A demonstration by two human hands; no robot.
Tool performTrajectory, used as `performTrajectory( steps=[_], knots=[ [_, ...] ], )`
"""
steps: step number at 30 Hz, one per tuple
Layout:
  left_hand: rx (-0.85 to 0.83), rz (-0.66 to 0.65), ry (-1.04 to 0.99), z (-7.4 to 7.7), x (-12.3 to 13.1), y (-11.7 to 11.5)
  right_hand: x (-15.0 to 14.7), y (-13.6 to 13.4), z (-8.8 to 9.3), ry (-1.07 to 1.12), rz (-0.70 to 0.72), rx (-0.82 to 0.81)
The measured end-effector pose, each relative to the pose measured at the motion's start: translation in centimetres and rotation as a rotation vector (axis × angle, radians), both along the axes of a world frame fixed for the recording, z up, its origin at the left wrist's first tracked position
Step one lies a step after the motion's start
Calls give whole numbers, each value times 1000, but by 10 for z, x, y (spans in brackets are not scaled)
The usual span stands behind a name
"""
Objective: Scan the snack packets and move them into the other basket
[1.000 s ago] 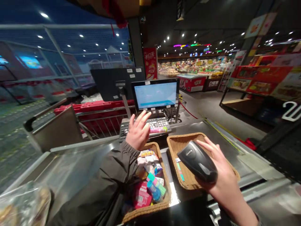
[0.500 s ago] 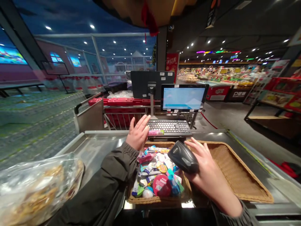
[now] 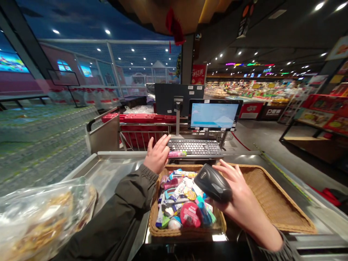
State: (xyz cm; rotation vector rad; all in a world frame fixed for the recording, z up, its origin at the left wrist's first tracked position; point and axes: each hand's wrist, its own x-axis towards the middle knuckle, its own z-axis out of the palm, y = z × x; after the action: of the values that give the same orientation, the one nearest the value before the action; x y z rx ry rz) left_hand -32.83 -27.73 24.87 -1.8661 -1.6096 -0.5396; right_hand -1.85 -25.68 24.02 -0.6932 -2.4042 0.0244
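Black scanner [image 3: 212, 183] sits clasped in right hand [image 3: 240, 207] above wicker basket [image 3: 190, 231]; left hand [image 3: 157, 156] hovers open beside keyboard [image 3: 195, 147].

Dim in here, only small ceiling spotlights [image 3: 106, 32]. Glare on the steel counter [image 3: 108, 170] left of the right hand [image 3: 241, 206] gripping the scanner [image 3: 213, 183]; bag [image 3: 40, 214] farther left is blurry, edges bend.
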Motion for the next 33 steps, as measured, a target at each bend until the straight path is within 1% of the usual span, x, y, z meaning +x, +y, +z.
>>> performTrajectory(
  steps=[4, 8, 13, 20, 26, 30, 33],
  knots=[
    [-3, -26, 5, -7, 1, 2, 5, 3, -4, 8, -33, -1],
    [-55, -62, 27, -19, 5, 9, 12, 7, -7, 8, -81, -13],
    [-187, -126, 25, -41, 14, 22, 20, 12, -13, -9, -131, -56],
    [-389, -217, 11, -72, 35, 41, 33, 17, -21, -3, -190, -124],
    [-532, -206, -21, -96, 54, 59, 42, 21, -26, -14, -216, -159],
    [-609, -166, -52, -114, 67, 71, 50, 25, -30, -18, -238, -168],
    [-657, -145, -50, -122, 71, 74, 59, 28, -32, -9, -263, -173]
  ],
)
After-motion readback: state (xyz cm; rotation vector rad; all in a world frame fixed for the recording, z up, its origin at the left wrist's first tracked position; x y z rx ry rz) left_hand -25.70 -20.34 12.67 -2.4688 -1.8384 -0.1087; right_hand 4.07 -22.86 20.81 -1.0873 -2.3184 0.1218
